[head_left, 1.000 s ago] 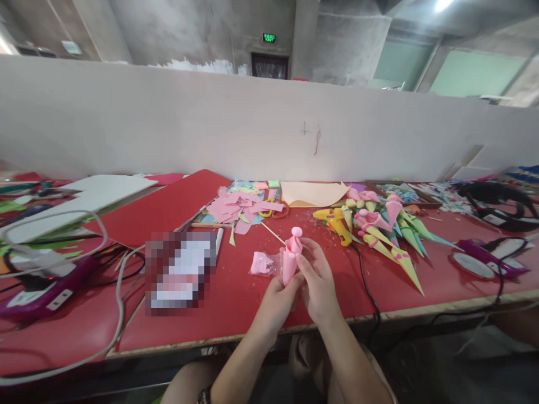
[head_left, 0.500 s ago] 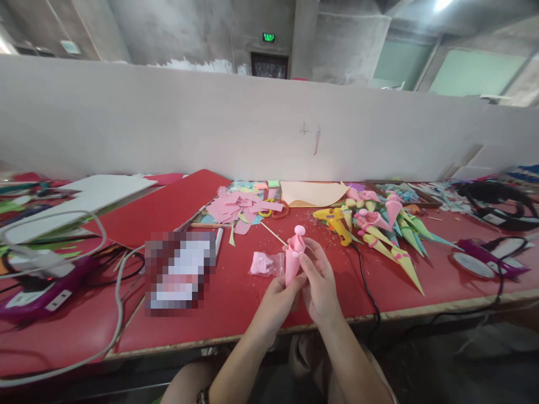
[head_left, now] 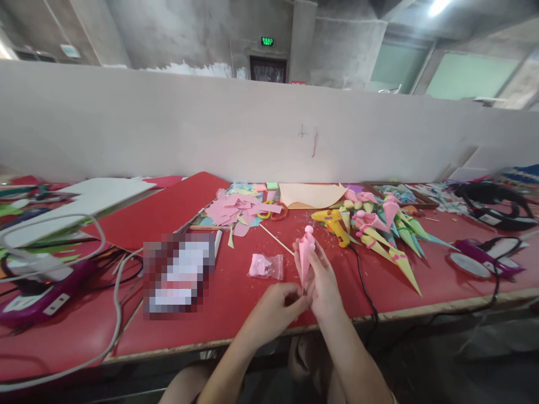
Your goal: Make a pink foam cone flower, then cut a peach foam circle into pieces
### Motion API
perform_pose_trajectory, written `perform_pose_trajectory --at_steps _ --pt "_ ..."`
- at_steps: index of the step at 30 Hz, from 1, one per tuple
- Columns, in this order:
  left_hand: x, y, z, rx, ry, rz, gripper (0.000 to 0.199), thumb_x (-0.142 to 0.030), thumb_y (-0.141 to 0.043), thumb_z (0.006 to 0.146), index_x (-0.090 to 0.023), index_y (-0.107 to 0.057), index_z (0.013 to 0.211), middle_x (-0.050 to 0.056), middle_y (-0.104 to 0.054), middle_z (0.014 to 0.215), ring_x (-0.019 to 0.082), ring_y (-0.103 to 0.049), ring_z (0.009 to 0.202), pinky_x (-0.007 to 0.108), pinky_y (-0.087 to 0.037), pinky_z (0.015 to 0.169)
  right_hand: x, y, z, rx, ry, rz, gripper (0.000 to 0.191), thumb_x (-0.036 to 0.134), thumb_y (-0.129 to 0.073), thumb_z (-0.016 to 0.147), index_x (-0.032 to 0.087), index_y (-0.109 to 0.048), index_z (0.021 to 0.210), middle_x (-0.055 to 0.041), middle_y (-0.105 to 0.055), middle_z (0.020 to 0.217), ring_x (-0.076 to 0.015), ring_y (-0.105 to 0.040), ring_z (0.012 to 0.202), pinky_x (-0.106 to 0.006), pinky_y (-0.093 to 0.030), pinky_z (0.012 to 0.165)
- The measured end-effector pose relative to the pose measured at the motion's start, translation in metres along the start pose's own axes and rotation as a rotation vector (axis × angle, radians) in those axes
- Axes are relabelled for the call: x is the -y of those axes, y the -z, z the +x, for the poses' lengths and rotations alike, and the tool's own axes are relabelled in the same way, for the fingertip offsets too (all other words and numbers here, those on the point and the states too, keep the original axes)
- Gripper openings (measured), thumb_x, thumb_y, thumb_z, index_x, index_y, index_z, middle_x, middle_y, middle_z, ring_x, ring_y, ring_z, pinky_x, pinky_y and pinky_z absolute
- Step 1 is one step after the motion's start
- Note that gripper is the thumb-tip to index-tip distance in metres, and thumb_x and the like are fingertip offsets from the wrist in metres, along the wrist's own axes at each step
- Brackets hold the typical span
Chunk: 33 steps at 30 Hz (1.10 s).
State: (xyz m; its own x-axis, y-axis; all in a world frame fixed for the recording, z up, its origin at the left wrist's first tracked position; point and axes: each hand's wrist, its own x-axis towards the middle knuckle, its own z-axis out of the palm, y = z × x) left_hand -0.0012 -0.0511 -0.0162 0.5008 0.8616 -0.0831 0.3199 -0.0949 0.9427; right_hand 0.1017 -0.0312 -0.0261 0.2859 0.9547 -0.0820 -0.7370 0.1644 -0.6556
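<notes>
A small pink foam cone (head_left: 304, 259) with a round pink ball on top stands upright, pointed end down, above the red table. My right hand (head_left: 323, 283) is wrapped around it from the right. At the cone's lower tip, the fingers of my left hand (head_left: 275, 306) pinch together against it. Just left of the cone lies a small clear bag of pink pieces (head_left: 266, 266). A thin stick (head_left: 277, 238) rests on the table behind the hands.
A yellow glue gun (head_left: 334, 224) with a black cord lies to the right, near a pile of finished-looking yellow and pink cones (head_left: 391, 247). Pink paper scraps (head_left: 236, 210) and scissors (head_left: 275, 210) are at the back. Purple power strips (head_left: 53, 294) and a blurred phone-like object (head_left: 181, 275) lie leftward.
My left hand has slid down from the cone's side to its lower tip. The cone has shifted slightly right and turned in my right hand.
</notes>
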Motion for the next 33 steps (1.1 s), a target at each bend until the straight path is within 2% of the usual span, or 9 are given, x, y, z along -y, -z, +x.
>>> perform_pose_trajectory --at_steps 2,4,7,11,13,16,20,27,33 --pt "-0.001 0.008 -0.002 0.002 0.006 0.017 0.02 -0.029 -0.051 0.073 -0.016 -0.055 0.058 -0.004 -0.049 0.05 0.01 -0.041 0.048 0.02 -0.03 0.048 0.002 -0.003 -0.002 -0.002 0.037 -0.013 0.044 0.027 -0.072 0.063 0.024 -0.061 0.105 -0.0013 -0.064 0.107 -0.0172 -0.059 0.102 -0.033 -0.04 0.098" --pt "-0.003 0.019 -0.004 -0.06 -0.008 0.024 0.016 -0.027 -0.052 0.072 -0.017 -0.058 0.061 -0.003 -0.053 0.051 0.011 -0.044 0.05 0.02 -0.032 0.051 0.004 -0.004 -0.003 -0.017 0.076 -0.024 0.05 0.026 -0.072 0.063 0.024 -0.058 0.11 -0.0018 -0.062 0.111 -0.0171 -0.057 0.106 -0.034 -0.036 0.101" --pt "-0.003 0.034 -0.005 -0.209 -0.061 0.055 0.015 -0.027 -0.052 0.073 -0.018 -0.059 0.063 -0.003 -0.055 0.052 0.011 -0.047 0.051 0.02 -0.034 0.053 0.003 -0.005 -0.004 0.007 0.107 -0.091 0.053 0.027 -0.07 0.067 0.022 -0.054 0.117 -0.0042 -0.061 0.114 -0.0177 -0.055 0.108 -0.036 -0.034 0.102" --pt "0.006 0.05 -0.005 -0.469 -0.121 0.183 0.014 -0.028 -0.054 0.073 -0.02 -0.061 0.064 -0.001 -0.06 0.058 0.013 -0.049 0.054 0.021 -0.033 0.054 -0.002 -0.004 -0.006 0.128 0.201 -0.206 0.048 0.025 -0.065 0.072 0.022 -0.052 0.118 -0.0058 -0.056 0.121 -0.0191 -0.054 0.11 -0.039 -0.034 0.101" --pt "0.011 0.053 -0.005 -0.547 -0.11 0.287 0.013 -0.029 -0.053 0.074 -0.021 -0.063 0.072 0.0 -0.064 0.065 0.014 -0.05 0.055 0.022 -0.034 0.054 -0.005 -0.003 -0.008 0.213 0.219 -0.228 0.042 0.023 -0.065 0.072 0.022 -0.054 0.113 -0.0064 -0.058 0.118 -0.0206 -0.055 0.107 -0.041 -0.037 0.098" --pt "0.015 0.055 -0.005 -0.556 -0.066 0.418 0.02 -0.031 -0.047 0.077 -0.02 -0.063 0.083 0.003 -0.067 0.076 0.015 -0.053 0.06 0.023 -0.036 0.056 -0.006 -0.001 -0.012 0.384 0.214 -0.212 0.034 0.02 -0.064 0.073 0.025 -0.056 0.106 -0.0057 -0.062 0.112 -0.0212 -0.059 0.102 -0.041 -0.044 0.091" --pt "0.014 0.054 -0.004 -0.545 -0.049 0.491 0.024 -0.032 -0.043 0.079 -0.02 -0.062 0.087 0.004 -0.067 0.084 0.016 -0.056 0.065 0.025 -0.039 0.058 -0.002 -0.002 -0.021 0.533 0.243 -0.25 0.04 0.012 -0.061 0.074 0.029 -0.05 0.109 -0.0032 -0.061 0.113 -0.0173 -0.056 0.106 -0.035 -0.045 0.091" --pt "0.013 0.054 -0.005 -0.543 -0.041 0.546 0.024 -0.029 -0.041 0.08 -0.019 -0.062 0.088 0.005 -0.068 0.086 0.016 -0.057 0.065 0.026 -0.041 0.058 0.0 -0.004 -0.029 0.569 0.412 -0.52 0.034 0.006 -0.055 0.077 0.025 -0.051 0.105 -0.0053 -0.057 0.118 -0.0169 -0.05 0.114 -0.034 -0.039 0.096" --pt "0.018 0.054 -0.004 -0.577 -0.14 0.558 0.022 -0.026 -0.043 0.081 -0.019 -0.063 0.088 0.006 -0.068 0.085 0.016 -0.059 0.065 0.026 -0.043 0.059 -0.001 -0.006 -0.031 0.634 0.361 -0.505 0.031 0.006 -0.055 0.077 0.025 -0.051 0.102 -0.0049 -0.057 0.117 -0.0177 -0.049 0.113 -0.036 -0.037 0.097"
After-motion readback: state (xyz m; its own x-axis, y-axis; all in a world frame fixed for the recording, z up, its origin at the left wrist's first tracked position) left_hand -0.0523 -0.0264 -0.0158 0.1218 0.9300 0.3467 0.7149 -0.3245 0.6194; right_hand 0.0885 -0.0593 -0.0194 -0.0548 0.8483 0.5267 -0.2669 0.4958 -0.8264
